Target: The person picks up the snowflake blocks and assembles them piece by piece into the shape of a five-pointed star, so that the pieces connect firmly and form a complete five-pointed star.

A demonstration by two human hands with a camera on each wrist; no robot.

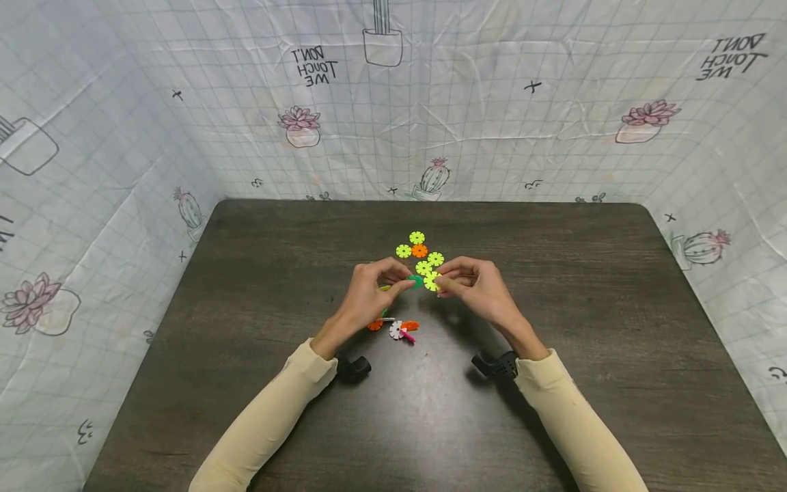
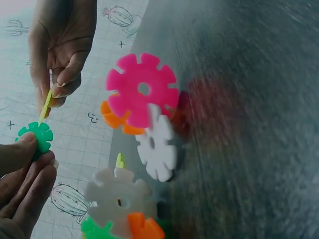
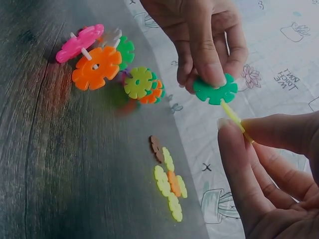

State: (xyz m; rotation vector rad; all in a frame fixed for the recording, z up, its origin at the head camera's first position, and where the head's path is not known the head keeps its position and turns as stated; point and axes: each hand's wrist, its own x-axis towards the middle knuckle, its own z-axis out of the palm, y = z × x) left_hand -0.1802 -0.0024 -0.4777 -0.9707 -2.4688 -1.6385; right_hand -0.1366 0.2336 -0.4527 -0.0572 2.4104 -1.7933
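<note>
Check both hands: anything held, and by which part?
Left hand pinches a green disc, thumb on its face; right hand pinches a yellow disc by the side away from the green one.

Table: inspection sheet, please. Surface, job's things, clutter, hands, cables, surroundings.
Surface: dark wood-grain table.
Job's things: green disc and yellow disc, apparently meeting at the edges; joined multicolour discs nearer the person; flat yellow discs and an orange disc farther back.
Clutter: nothing seen besides discs.
Hands: left hand pinches the green disc; right hand pinches the yellow disc.
Cables: nothing seen.
Surroundings: white grid-patterned cloth with plant drawings.
</note>
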